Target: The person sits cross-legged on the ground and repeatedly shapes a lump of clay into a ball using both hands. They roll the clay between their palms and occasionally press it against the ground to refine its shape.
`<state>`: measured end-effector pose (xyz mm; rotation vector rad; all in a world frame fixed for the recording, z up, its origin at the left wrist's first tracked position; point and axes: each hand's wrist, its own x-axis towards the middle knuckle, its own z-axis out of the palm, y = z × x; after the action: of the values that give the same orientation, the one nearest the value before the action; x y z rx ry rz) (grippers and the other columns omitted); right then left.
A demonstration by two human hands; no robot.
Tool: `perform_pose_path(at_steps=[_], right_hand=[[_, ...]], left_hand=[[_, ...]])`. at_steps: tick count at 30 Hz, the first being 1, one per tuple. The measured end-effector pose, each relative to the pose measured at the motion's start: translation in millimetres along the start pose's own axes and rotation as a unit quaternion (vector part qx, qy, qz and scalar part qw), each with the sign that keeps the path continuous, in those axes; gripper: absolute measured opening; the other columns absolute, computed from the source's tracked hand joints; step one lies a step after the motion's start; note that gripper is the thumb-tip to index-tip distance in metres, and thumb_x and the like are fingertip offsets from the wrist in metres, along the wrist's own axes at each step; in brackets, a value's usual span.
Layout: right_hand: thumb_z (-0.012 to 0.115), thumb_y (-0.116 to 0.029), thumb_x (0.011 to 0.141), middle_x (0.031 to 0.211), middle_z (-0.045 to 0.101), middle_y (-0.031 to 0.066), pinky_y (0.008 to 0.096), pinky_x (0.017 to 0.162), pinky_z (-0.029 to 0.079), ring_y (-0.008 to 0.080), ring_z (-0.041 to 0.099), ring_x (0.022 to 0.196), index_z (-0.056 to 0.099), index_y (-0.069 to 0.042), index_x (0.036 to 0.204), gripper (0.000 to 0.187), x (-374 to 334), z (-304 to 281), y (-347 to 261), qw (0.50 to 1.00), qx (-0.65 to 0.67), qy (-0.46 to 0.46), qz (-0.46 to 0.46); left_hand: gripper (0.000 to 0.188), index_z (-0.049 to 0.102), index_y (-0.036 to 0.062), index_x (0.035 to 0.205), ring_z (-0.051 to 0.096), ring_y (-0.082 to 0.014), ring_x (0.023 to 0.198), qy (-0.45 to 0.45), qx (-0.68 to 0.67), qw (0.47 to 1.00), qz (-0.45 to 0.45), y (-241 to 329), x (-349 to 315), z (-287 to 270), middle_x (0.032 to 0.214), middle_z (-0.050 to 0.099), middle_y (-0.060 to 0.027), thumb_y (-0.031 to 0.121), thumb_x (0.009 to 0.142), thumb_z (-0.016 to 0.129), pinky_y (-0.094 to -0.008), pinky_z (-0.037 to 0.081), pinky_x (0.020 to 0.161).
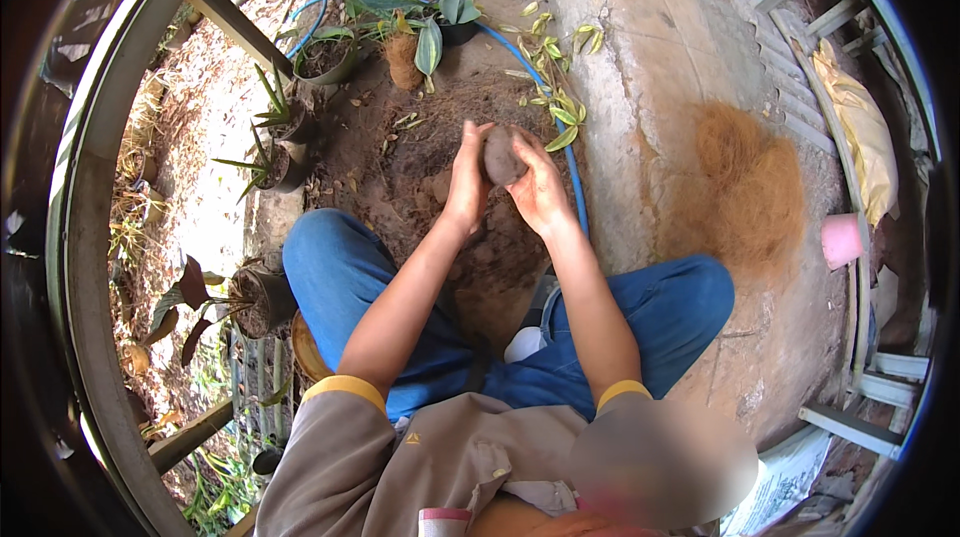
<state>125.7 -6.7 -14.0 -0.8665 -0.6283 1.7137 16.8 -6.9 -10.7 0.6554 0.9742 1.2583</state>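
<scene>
A rounded grey-brown ball of soil (502,159) is cupped between my two palms, above the loose dark soil on the ground. My left hand (469,177) presses on its left side with the fingers pointing away from me. From the right, my right hand (538,182) wraps its fingers against the ball. Beyond my hands stands a brown fibre-wrapped ball (404,62) with broad green leaves growing from it. Part of the soil ball is hidden by my fingers.
A heap of orange-brown coconut fibre (745,192) lies on the concrete at right, near a pink pot (842,240). A blue hose (574,172) curves past the soil. Potted plants (290,122) line the left, including a dark-leaved potted plant (262,299). Yellow-green cuttings (565,107) trail near the hose.
</scene>
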Motion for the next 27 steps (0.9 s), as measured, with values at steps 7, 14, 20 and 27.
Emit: perform_pose_path(at_steps=[7, 14, 20, 27], right_hand=[[0.045, -0.056, 0.089, 0.113, 0.057, 0.0064, 0.0339, 0.085, 0.047, 0.0165, 0.057, 0.104, 0.050, -0.006, 0.118, 0.058, -3, 13, -19, 0.993, 0.027, -0.006, 0.116], [0.049, -0.038, 0.094, 0.100, 0.061, 0.0053, 0.0277, 0.081, 0.046, 0.0113, 0.057, 0.095, 0.061, -0.002, 0.103, 0.039, 12, -8, 13, 0.990, -0.098, 0.059, -0.080], [0.045, -0.052, 0.092, 0.093, 0.065, 0.0125, 0.0341, 0.081, 0.045, 0.0236, 0.060, 0.088, 0.066, -0.002, 0.095, 0.054, -6, 33, -37, 0.859, -0.511, 0.031, 0.015], [0.059, -0.038, 0.085, 0.107, 0.065, 0.0097, 0.0365, 0.082, 0.047, 0.0271, 0.062, 0.096, 0.068, -0.003, 0.090, 0.036, -1, 8, -42, 0.820, -0.423, -0.178, -0.342]], left_hand=[[0.062, 0.060, 0.0002, 0.107, 0.056, -0.0205, 0.102, 0.014, 0.056, 0.992, 0.113, 6, -2, 3, 0.107, 0.061, -0.0130, 0.051, 0.097, 0.026, -0.0339, 0.040, 0.094], [0.055, 0.061, 0.0024, 0.094, 0.057, -0.0181, 0.093, 0.080, 0.138, 0.966, 0.206, -6, -15, 20, 0.097, 0.062, -0.0100, 0.044, 0.098, 0.026, -0.0331, 0.046, 0.084], [0.056, 0.060, 0.0058, 0.093, 0.060, -0.0209, 0.091, 0.070, -0.224, 0.969, -0.071, -2, -9, 1, 0.096, 0.062, -0.0112, 0.054, 0.094, 0.031, -0.0388, 0.050, 0.081], [0.096, 0.046, 0.0065, 0.122, 0.043, -0.0290, 0.122, -0.054, -0.165, 0.965, -0.195, 24, -21, 23, 0.128, 0.046, -0.0140, 0.085, 0.072, 0.023, -0.0510, 0.034, 0.100]])
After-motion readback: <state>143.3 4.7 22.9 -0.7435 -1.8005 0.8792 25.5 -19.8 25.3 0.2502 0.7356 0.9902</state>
